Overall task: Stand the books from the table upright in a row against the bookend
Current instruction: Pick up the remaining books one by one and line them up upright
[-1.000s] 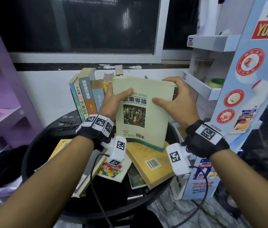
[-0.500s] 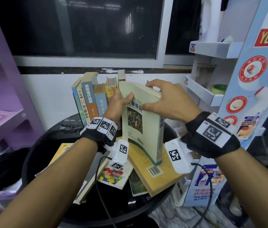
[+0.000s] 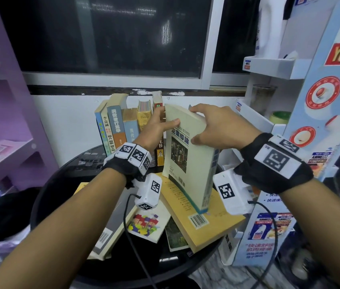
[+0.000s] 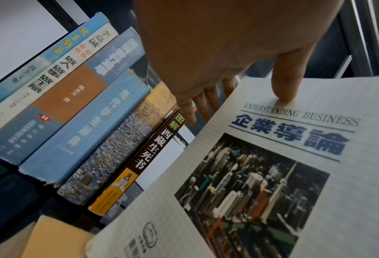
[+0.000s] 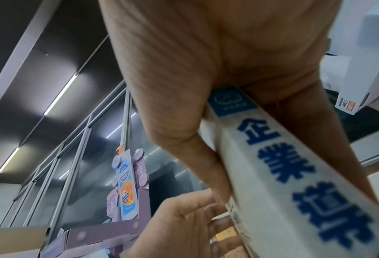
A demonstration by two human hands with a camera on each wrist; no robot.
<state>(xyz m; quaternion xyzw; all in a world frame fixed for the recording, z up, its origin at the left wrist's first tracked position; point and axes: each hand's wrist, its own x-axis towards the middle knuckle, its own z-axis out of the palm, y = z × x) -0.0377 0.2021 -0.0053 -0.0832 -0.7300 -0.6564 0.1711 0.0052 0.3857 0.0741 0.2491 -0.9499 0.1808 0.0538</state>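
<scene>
A round black surface (image 3: pixel 60 184) fills the lower centre of the head view, set before a white wall under a dark window (image 3: pixel 110 34); a purple shelf unit (image 3: pixel 2 122) occupies the left edge and a white-and-blue cardboard display stand (image 3: pixel 321 122) the right. At centre, a row of standing books (image 3: pixel 121 126) shows paper and cloth spines in blue, cream, brown and gold, leaning slightly left. Just right of the row, a thick cream paperback (image 3: pixel 188 155) with a city photograph on its matte cover is held near upright, its lower corner touching a flat yellow book (image 3: pixel 198 217). The left hand (image 3: pixel 154 127) has its thumb pressed on the cover and its fingers reaching behind the book's far edge; the right hand (image 3: pixel 217 128) grips the top near the spine, thumb on the cover and fingers curled over. Flat books lie overlapping in the lower centre, among them a white one with coloured blocks (image 3: pixel 146 224). The bookend cannot be made out behind the row and hands.
</scene>
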